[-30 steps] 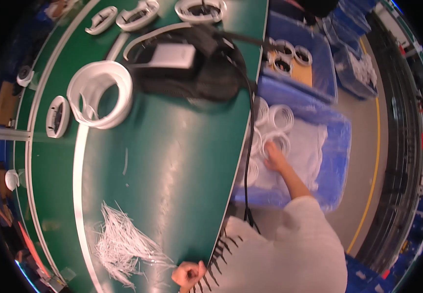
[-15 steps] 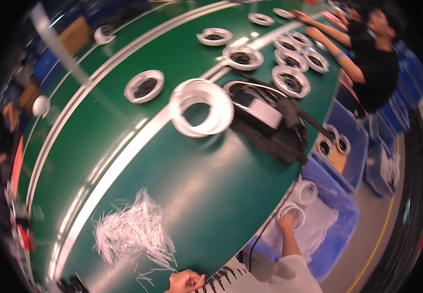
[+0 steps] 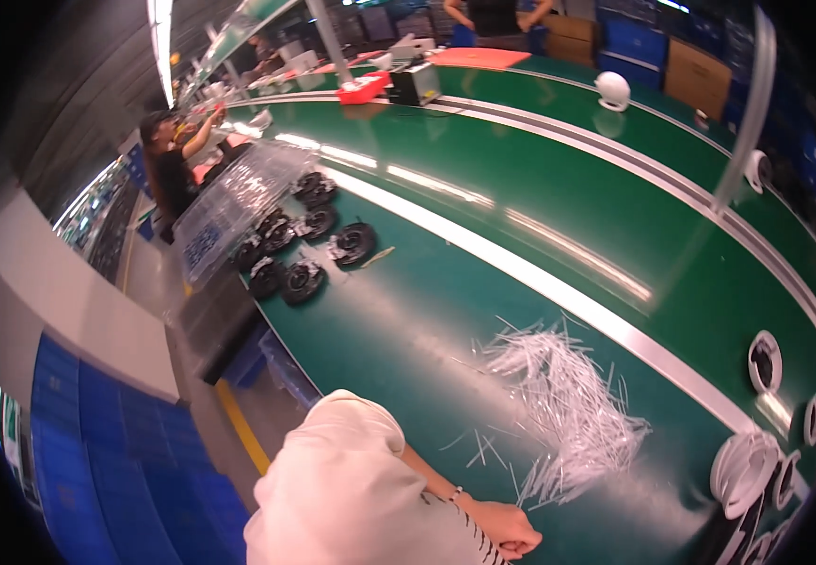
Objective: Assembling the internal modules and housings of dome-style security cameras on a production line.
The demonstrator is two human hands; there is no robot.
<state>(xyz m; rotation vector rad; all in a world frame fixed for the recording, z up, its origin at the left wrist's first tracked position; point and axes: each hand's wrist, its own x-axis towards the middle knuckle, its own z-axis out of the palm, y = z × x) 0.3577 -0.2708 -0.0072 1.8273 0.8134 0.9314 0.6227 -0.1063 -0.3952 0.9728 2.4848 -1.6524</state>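
My left hand (image 3: 507,529) lies at the lower edge of the green worktable (image 3: 389,348), its fingers curled closed. Whatever they may hold is hidden. A band circles the wrist, and the pale sleeve (image 3: 333,471) covers the bent elbow. Just beyond the hand, a heap of thin white strips (image 3: 568,405) spreads over the table, with a few loose strips beside it. Stacked white rings (image 3: 742,471) stand to the right of the heap. My right hand is out of view.
Several round black parts (image 3: 304,280) sit at the far left, by a clear plastic tray (image 3: 239,207). White rings with dark centres (image 3: 764,362) lie at right. Blue bins (image 3: 116,443) line the left floor. A person (image 3: 168,160) works farther along; another stands across the line.
The view has swung left, bringing the black parts and tray into sight. My right hand, earlier at a white ring in the blue bin, has left the picture. My left hand stays closed.
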